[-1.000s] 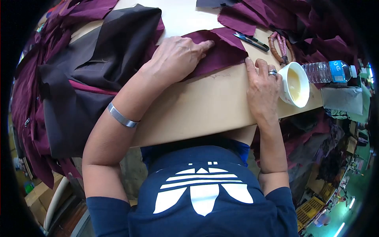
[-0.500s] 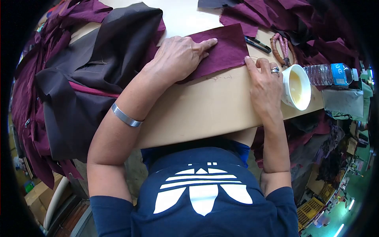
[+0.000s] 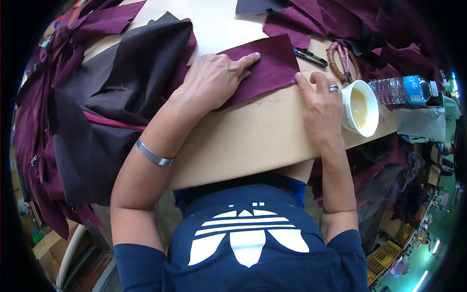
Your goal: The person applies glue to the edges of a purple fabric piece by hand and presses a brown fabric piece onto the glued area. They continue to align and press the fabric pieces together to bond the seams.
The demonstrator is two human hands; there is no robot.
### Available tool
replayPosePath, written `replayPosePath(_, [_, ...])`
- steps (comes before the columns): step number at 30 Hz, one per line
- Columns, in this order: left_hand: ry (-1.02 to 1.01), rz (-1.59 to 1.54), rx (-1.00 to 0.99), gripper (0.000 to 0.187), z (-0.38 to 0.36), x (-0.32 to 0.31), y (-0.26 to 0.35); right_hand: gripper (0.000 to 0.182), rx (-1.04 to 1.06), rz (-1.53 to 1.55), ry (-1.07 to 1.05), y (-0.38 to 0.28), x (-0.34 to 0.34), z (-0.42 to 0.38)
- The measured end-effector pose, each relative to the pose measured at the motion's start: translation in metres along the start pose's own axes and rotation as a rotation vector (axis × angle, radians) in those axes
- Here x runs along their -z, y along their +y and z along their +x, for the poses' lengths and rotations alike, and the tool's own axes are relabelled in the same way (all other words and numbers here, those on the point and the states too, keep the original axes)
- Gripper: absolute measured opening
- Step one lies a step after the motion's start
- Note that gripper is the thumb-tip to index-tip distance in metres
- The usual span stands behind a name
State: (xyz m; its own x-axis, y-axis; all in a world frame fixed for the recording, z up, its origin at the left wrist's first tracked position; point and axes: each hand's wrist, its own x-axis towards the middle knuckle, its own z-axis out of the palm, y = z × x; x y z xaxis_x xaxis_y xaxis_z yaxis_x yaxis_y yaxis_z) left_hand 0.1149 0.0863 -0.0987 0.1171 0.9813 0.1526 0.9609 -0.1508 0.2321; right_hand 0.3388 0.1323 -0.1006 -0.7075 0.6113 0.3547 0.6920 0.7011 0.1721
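Note:
A maroon piece of cloth point(image 3: 270, 63) lies flat on the pale table point(image 3: 243, 141). My left hand point(image 3: 216, 78) rests palm down on its left part, index finger stretched across it and the others partly bent. At the cloth's lower right corner is my right hand point(image 3: 318, 100), a ring on one finger. Its thumb tip touches or nearly touches that corner, and the other fingers are curled under. Whatever they may hold is hidden. Beside my right hand stands a white bowl point(image 3: 346, 109) of pale yellow liquid.
Dark grey cloth point(image 3: 107, 92) and maroon garments point(image 3: 41, 141) are heaped at the left. A black pen-like tool point(image 3: 311, 57), brown-and-pink wrapped handles point(image 3: 345, 61) and a water bottle point(image 3: 396, 91) lie at the right. More maroon cloth point(image 3: 340, 19) covers the back right.
Both hands, the cloth and the table things appear slightly further left in the view, which has shifted a little. My hands keep nearly the same pose on the cloth.

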Motion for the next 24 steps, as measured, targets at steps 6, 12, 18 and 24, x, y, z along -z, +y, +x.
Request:
replayPosePath(6, [-0.064, 0.038, 0.029, 0.034, 0.001, 0.005, 0.005, 0.030, 0.037, 0.105, -0.029, -0.018, 0.009, 0.003])
replayPosePath(12, [-0.053, 0.042, 0.032, 0.036, -0.001, -0.001, 0.001, 0.067, -0.171, 0.100, 0.091, 0.019, 0.054, -0.023])
replayPosePath(18, [-0.109, 0.055, 0.069, 0.038, 0.000, 0.004, 0.005, 0.102, -0.355, 0.260, -0.094, 0.081, 0.041, -0.044])
replayPosePath(24, [-0.093, 0.058, 0.063, 0.039, -0.001, 0.003, 0.005, 0.099, -0.369, 0.279, -0.086, 0.085, 0.041, -0.043])
